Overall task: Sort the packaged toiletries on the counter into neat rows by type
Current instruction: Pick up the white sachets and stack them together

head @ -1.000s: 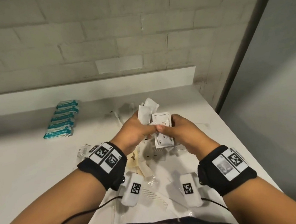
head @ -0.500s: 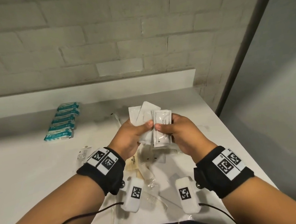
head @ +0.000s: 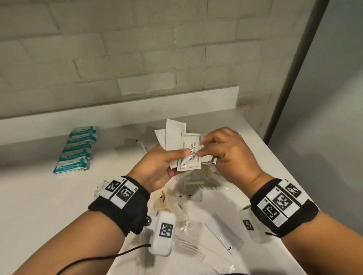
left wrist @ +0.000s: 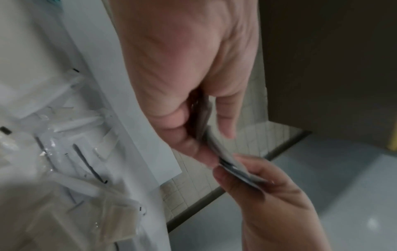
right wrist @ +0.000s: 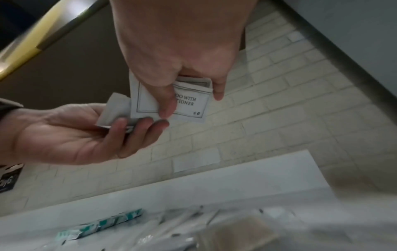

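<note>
My left hand holds a fanned stack of white sachets above the counter, its thumb on top. My right hand pinches a printed shampoo-with-conditioner sachet that lies over that stack. From the right wrist, the right hand holds the shampoo sachet between thumb and fingers, and the left hand cups the white sachets from below. In the left wrist view the sachets show edge-on between the fingers of my left hand. A row of teal packets lies at the back left.
Under my hands lies a loose pile of clear-wrapped combs, a beige soap packet and slim white sticks. The white counter ends at an edge on the right. A raised ledge and tiled wall close the back.
My right hand has brought the printed sachet left onto the stack in my left hand, and the left thumb now lies over it. Both hands stay lifted above the pile.
</note>
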Motion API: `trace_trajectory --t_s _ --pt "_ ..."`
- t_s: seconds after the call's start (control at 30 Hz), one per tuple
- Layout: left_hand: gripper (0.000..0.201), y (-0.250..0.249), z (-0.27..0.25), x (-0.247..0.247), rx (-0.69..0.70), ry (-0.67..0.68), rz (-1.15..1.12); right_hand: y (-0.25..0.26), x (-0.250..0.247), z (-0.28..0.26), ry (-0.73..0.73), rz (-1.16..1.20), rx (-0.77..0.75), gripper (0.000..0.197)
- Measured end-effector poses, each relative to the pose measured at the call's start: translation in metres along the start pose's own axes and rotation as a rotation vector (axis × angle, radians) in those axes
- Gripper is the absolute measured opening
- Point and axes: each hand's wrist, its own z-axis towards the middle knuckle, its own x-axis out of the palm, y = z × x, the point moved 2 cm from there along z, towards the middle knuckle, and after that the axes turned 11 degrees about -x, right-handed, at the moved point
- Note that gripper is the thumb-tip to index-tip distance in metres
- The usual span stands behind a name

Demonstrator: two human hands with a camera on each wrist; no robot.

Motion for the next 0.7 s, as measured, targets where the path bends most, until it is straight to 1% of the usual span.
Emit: trace_trajectory --t_s 0.03,0.07,0.1,0.13,0.17,0.2,0.23,0.27,0.33,0.37,0.4,0.43,0.47,0.5,0.57,0.63,0.7 --pt "0.043 0.001 0.001 0.0 0.02 -0.027 0.032 -0.001 0.001 -0.003 0.008 0.04 0.024 0.03" --pt "0.042 0.001 0.001 0.0 0.043 -0.066 0.036 -0.002 0.001 -0.006 -0.007 0.097 0.086 0.028" --pt "0.04 0.001 0.001 -0.001 0.066 -0.11 0.023 -0.002 0.0 -0.007 -0.021 0.171 0.204 0.022" --pt "0.036 0.001 0.002 -0.002 0.086 -0.142 0.004 -0.005 -0.003 -0.008 -0.032 0.267 0.372 0.015" --pt "0.031 0.001 0.001 -0.004 0.106 -0.163 -0.006 -0.009 -0.006 -0.009 -0.038 0.357 0.556 0.012" --pt "0.027 0.001 0.001 -0.006 0.124 -0.178 -0.003 -0.013 -0.008 -0.009 -0.047 0.424 0.709 0.012" --pt "0.024 0.001 0.001 -0.007 0.141 -0.189 0.008 -0.014 -0.011 -0.008 -0.065 0.51 0.813 0.016" --pt "0.023 0.002 0.001 -0.007 0.158 -0.198 0.015 -0.016 -0.012 -0.006 -0.094 0.625 0.882 0.02" --pt "0.022 0.003 0.0 -0.001 0.186 -0.192 0.027 -0.01 -0.009 0.003 -0.127 0.888 0.962 0.021" --pt "0.021 0.003 0.0 0.004 0.191 -0.17 0.027 -0.005 -0.004 0.006 -0.1 0.963 0.977 0.022" --pt "0.02 0.004 0.0 0.01 0.184 -0.134 0.017 0.001 0.001 0.008 -0.046 0.954 0.972 0.025" --pt "0.019 0.005 0.0 0.015 0.164 -0.1 0.0 0.005 0.006 0.009 0.002 0.887 0.965 0.029" --pt "0.02 0.005 0.0 0.019 0.135 -0.075 -0.019 0.008 0.01 0.009 0.009 0.834 0.961 0.034" --pt "0.023 0.005 -0.001 0.02 0.106 -0.057 -0.035 0.009 0.013 0.009 -0.033 0.819 0.968 0.04" --pt "0.025 0.004 -0.003 0.016 0.078 -0.028 -0.039 0.008 0.014 0.005 -0.122 0.895 1.011 0.047" --pt "0.02 0.003 -0.006 0.007 0.083 -0.056 0.021 0.005 0.012 0.001 -0.152 1.026 1.028 0.044" --pt "0.016 0.003 -0.007 0.0 0.085 -0.103 0.067 0.001 0.008 -0.001 -0.219 1.142 1.022 0.04"
